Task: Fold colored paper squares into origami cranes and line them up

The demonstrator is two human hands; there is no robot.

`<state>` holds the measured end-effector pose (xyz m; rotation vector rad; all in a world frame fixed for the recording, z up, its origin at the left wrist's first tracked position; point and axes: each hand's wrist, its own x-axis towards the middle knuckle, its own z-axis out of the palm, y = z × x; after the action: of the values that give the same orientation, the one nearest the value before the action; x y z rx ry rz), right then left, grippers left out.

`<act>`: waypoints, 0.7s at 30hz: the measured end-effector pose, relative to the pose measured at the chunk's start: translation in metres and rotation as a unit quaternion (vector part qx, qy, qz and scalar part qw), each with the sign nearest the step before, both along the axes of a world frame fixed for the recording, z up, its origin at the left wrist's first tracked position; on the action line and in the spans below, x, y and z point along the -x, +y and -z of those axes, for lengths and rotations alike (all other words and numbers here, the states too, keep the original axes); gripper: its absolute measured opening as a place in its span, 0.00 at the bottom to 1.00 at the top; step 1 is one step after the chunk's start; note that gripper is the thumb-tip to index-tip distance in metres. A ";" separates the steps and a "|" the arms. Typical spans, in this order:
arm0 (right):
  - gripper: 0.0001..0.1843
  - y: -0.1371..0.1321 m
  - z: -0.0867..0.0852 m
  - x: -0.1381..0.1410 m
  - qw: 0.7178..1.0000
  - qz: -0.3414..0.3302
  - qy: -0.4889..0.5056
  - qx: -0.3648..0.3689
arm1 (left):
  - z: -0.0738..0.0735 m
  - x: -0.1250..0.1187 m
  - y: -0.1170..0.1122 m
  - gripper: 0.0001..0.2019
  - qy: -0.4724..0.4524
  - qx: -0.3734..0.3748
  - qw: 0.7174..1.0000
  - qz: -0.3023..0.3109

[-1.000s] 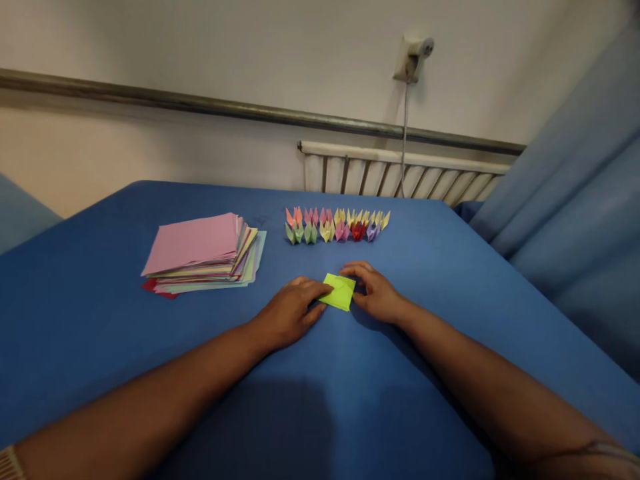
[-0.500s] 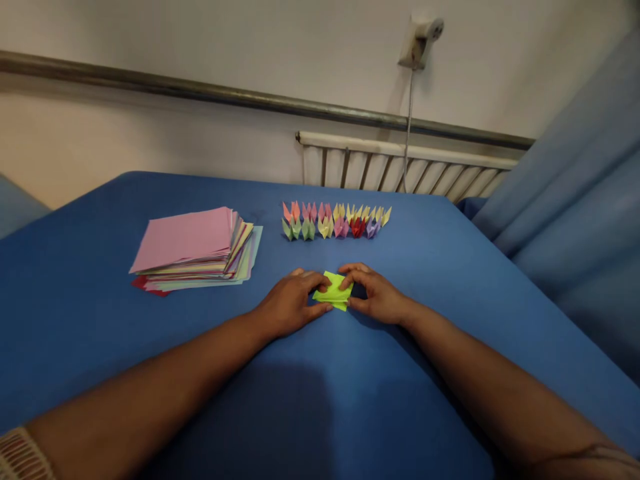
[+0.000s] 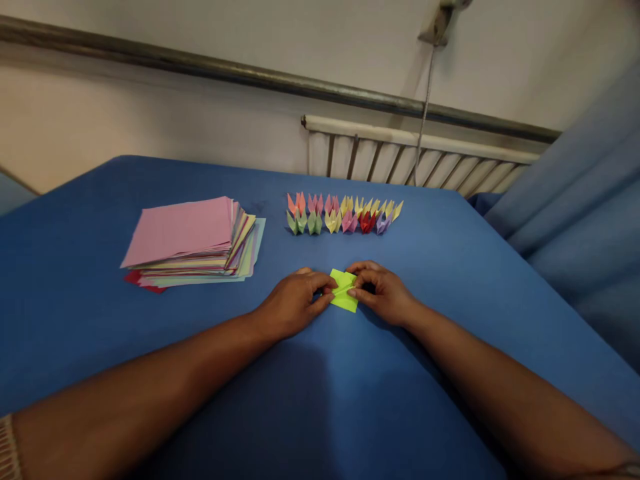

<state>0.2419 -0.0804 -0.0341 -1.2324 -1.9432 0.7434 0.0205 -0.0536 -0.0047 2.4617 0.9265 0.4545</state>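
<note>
A small, folded piece of bright yellow-green origami paper (image 3: 344,300) lies between my two hands over the blue surface. My left hand (image 3: 299,300) pinches its left edge between thumb and fingers. On the opposite side, my right hand (image 3: 384,293) grips the right edge, thumb against the curled forefinger. A crease or raised fold runs across the paper from one pinch to the other. Behind the hands stand two rows of small folded paper figures, among them a red one (image 3: 367,223), a green one (image 3: 297,223) and a purple one (image 3: 384,223).
On the left rests a thick stack of coloured paper (image 3: 183,230), pink on top. Beyond the blue-covered table (image 3: 475,280) are a wall rail (image 3: 240,75), a radiator (image 3: 370,130) and a hanging cord (image 3: 425,110). A blue curtain (image 3: 585,193) hangs at the right.
The fingers have moved from lying over the paper to pinching its left and right edges, leaving more of it uncovered. The camera view has shifted slightly.
</note>
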 end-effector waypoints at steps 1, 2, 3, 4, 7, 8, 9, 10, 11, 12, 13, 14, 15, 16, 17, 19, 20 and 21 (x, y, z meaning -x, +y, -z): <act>0.06 0.000 0.001 0.001 1.000 0.012 -0.001 -0.001 | 0.000 -0.001 0.000 0.10 0.005 -0.009 1.000 0.004; 0.06 0.001 0.001 0.002 1.000 0.022 -0.004 -0.003 | 0.000 -0.001 0.000 0.10 0.011 -0.020 1.000 0.010; 0.07 0.001 0.001 0.003 0.999 0.032 -0.007 -0.005 | 0.000 -0.002 0.000 0.11 0.017 -0.032 0.999 0.015; 0.07 0.001 0.001 0.004 0.999 0.040 -0.012 -0.008 | 0.000 -0.002 0.000 0.11 0.023 -0.042 0.999 0.018; 0.07 0.001 -0.001 0.005 0.998 0.045 -0.034 -0.028 | 0.001 -0.002 0.000 0.10 0.027 -0.054 0.998 0.007; 0.07 0.001 -0.001 0.005 0.998 0.042 -0.041 -0.034 | 0.002 -0.001 0.000 0.10 0.025 -0.054 0.998 0.000; 0.07 0.001 -0.002 0.005 0.997 0.040 -0.047 -0.040 | 0.002 -0.001 0.000 0.09 0.023 -0.053 0.998 -0.004; 0.07 0.000 -0.002 0.006 0.997 0.039 -0.053 -0.045 | 0.003 0.000 0.000 0.09 0.022 -0.052 0.998 -0.006; 0.07 0.000 -0.002 0.006 0.996 0.040 -0.058 -0.048 | 0.003 0.000 0.000 0.10 0.020 -0.052 0.998 -0.007; 0.06 -0.001 -0.002 0.006 0.996 0.043 -0.062 -0.051 | 0.003 0.000 0.000 0.10 0.020 -0.051 0.998 -0.006; 0.07 -0.001 -0.002 0.006 0.995 0.047 -0.065 -0.054 | 0.003 0.000 0.000 0.10 0.019 -0.051 0.998 -0.007; 0.07 -0.001 -0.002 0.006 0.995 0.052 -0.065 -0.057 | 0.004 0.000 0.000 0.10 0.019 -0.052 0.998 -0.008; 0.09 -0.002 -0.001 0.005 0.995 0.054 -0.065 -0.060 | 0.004 0.000 0.000 0.10 0.020 -0.054 0.998 -0.010; 0.12 -0.002 -0.001 0.005 0.995 0.050 -0.064 -0.065 | 0.004 0.000 0.000 0.10 0.023 -0.056 0.998 -0.009; 0.14 -0.002 -0.001 0.005 0.994 0.042 -0.066 -0.072 | 0.004 -0.001 0.000 0.10 0.028 -0.059 0.998 -0.007; 0.14 -0.003 -0.001 0.003 0.992 0.012 -0.089 -0.091 | 0.003 0.000 0.000 0.11 0.042 -0.065 0.997 0.002; 0.12 -0.004 -0.001 0.003 0.989 -0.005 -0.109 -0.100 | 0.002 0.000 0.000 0.11 0.050 -0.068 0.996 0.008; 0.11 -0.005 -0.002 0.003 0.985 -0.016 -0.132 -0.106 | 0.000 0.002 0.000 0.12 0.059 -0.073 0.995 0.014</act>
<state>0.2393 -0.0850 -0.0318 -1.2184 -2.1966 0.3911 0.0190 -0.0538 -0.0050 2.6551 0.9343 0.3841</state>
